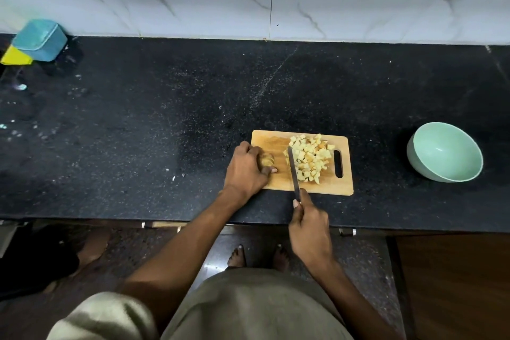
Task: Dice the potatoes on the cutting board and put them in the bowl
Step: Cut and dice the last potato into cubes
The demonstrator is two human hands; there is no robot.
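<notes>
One potato piece point(267, 159) left on the cutting board point(278, 179), gripped by left hand point(247, 167); right hand point(310, 225) grips knife point(293, 171) beside diced heap point(309, 159); dicing underway, bowl point(445, 152) far right empty.

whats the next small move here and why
Probably bring the knife left onto the potato piece that the left hand grips. It is uncut; the diced pile waits on the board, and the bowl holds nothing.
</notes>
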